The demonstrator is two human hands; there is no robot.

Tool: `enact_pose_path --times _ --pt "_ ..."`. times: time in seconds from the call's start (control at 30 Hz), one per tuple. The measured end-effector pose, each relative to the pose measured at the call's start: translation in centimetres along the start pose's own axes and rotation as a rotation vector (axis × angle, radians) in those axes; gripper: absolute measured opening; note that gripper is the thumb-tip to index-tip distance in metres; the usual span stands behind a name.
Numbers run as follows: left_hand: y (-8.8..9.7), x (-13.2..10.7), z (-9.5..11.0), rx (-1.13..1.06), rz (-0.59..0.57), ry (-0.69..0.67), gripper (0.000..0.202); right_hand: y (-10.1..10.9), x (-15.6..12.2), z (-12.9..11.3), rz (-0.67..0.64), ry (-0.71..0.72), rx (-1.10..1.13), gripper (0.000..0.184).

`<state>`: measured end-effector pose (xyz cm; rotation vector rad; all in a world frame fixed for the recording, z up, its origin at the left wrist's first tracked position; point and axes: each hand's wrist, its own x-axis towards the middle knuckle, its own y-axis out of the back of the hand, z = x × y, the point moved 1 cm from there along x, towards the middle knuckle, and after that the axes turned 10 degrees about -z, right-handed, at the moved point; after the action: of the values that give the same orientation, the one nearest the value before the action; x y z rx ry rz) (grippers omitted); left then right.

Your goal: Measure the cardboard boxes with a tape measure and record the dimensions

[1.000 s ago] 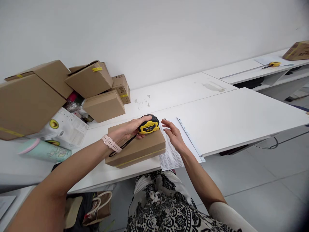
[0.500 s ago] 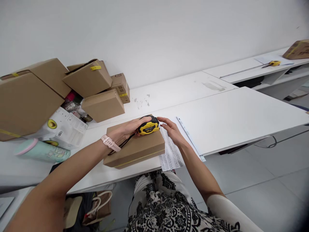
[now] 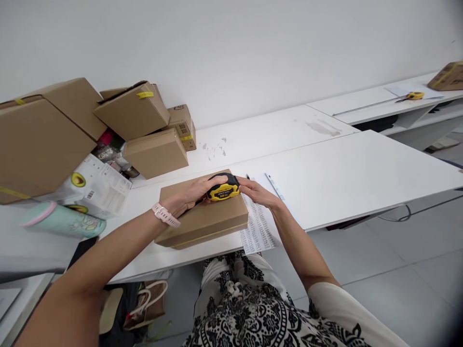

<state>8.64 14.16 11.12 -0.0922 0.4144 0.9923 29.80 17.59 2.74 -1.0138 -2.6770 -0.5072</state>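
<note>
A flat brown cardboard box (image 3: 202,217) lies on the white table (image 3: 343,173) in front of me. On its far right corner rests a yellow and black tape measure (image 3: 223,191). My left hand (image 3: 195,193) is wrapped round the tape measure's case. My right hand (image 3: 255,191) has its fingertips pinched at the case's right end, where the tape tip sits; what they hold is too small to make out. A printed sheet (image 3: 257,226) lies under my right wrist, beside the box.
Several cardboard boxes (image 3: 144,130) are stacked at the back left, with a white carton (image 3: 94,190) and a mint green bottle (image 3: 61,219) before them. A second tape measure (image 3: 412,96) and a box (image 3: 446,77) lie on the far right bench. A bag (image 3: 152,301) sits under the table.
My right hand has moved left from over the sheet to the tape measure's right end and closed its fingers there. My left hand kept its hold on the case.
</note>
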Motion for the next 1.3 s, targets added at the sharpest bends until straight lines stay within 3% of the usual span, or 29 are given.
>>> enact_pose_path --times 0.1,0.27,0.4,0.57,0.73,0.93,1.3 --pt "0.2 -0.8 -0.1 0.052 0.043 0.034 0.052 -0.4 0.5 0.0 -0.023 0.02 -0.051 0.043" --pt "1.6 -3.6 -0.3 0.048 0.147 0.079 0.055 -1.3 0.6 0.5 0.055 -0.011 -0.15 0.036" --pt "5.3 -7.8 -1.6 -0.031 0.241 0.063 0.051 -1.6 0.2 0.2 0.036 -0.03 -0.139 0.032" --pt "11.6 -14.8 -5.5 0.022 0.438 0.071 0.049 -1.7 0.2 -0.3 0.037 -0.07 -0.126 0.036" --pt "14.3 -19.6 -9.6 -0.069 0.593 0.054 0.05 -2.0 0.3 -0.7 0.032 -0.144 -0.148 0.037" --pt "15.2 -20.5 -11.6 -0.11 0.6 0.044 0.05 -2.0 0.2 -0.1 0.026 -0.198 -0.129 0.037" --pt "16.7 -19.2 -11.0 -0.12 0.571 0.038 0.052 -2.2 0.3 -0.5 0.035 -0.205 -0.147 0.039"
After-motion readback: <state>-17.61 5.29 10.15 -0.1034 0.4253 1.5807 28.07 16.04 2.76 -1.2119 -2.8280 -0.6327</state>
